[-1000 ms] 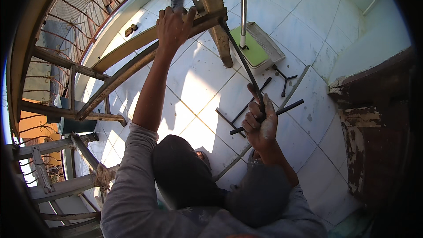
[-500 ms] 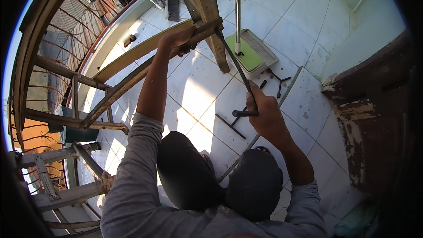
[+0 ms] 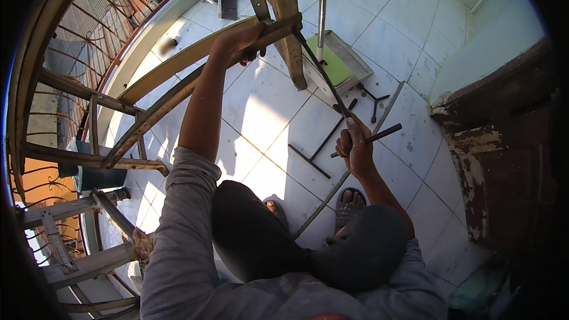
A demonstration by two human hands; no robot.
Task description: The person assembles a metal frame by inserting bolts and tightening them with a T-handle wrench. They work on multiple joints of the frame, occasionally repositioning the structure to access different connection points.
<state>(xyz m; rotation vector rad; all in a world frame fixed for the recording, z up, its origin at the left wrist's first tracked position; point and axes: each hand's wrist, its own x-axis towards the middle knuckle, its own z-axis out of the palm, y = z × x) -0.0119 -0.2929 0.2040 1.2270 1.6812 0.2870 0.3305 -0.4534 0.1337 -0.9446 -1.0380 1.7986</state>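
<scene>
My left hand is wrapped around the far end of a long curved metal bar, part of a brown-grey frame. In my right hand is the handle end of a dark T-handle wrench. Its long shaft slants up to the bar's end, just past my left hand; how the tip sits there is too small to tell. A second T-handle wrench lies on the tiles beyond my feet. Farther right, a three-armed Y wrench rests on the floor.
An upright metal leg stands beside the bar's end. Behind it are a green-topped box and a shiny pole. More metal framework fills the left, near a railing. A worn brown door stands right.
My right hand has turned the wrench's crossbar, which now points up to the right, and its grip has shifted. My right knee has moved, uncovering the foot. My left hand stays on the bar.
</scene>
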